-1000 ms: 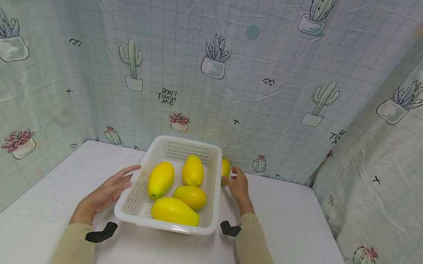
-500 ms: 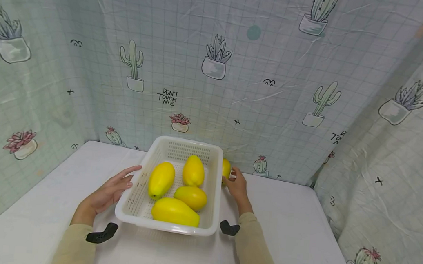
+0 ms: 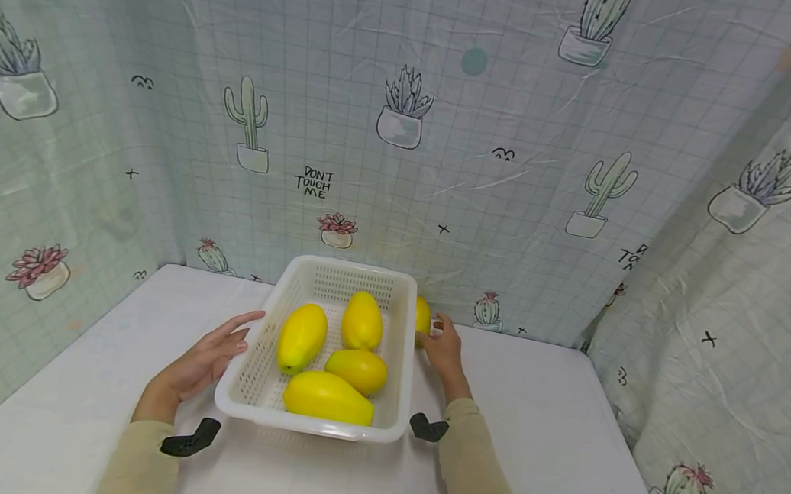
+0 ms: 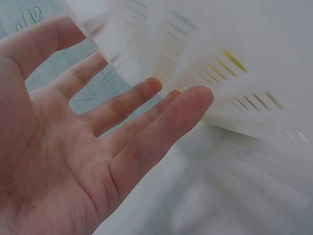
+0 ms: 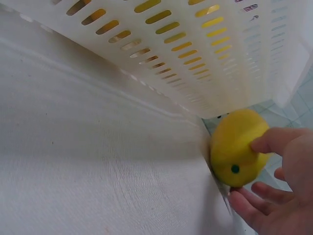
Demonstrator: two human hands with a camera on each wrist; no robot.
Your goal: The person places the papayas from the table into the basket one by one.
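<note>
A white perforated plastic basket (image 3: 314,427) stands on the white table in the head view, with several smooth yellow mango-like fruits (image 3: 301,338) inside. My left hand (image 3: 197,363) is at its left side, fingers extended; in the left wrist view, the fingertips (image 4: 198,98) are right at the slotted wall. Just outside the basket's right wall, near its far end, is another yellow fruit (image 5: 237,147), oval with a dark green spot on its end. My right hand (image 5: 281,181) holds it, thumb on one side and curled fingers at the other. In the head view, the basket partly hides this fruit.
The table (image 3: 527,440) extends to both sides and in front of the basket. A cactus-print curtain (image 3: 400,186) closes off the back and both sides. A black wrist mount (image 3: 191,438) sticks out from each sleeve.
The view shifts very slightly. Both hands, the basket and the fruits keep practically the same places.
</note>
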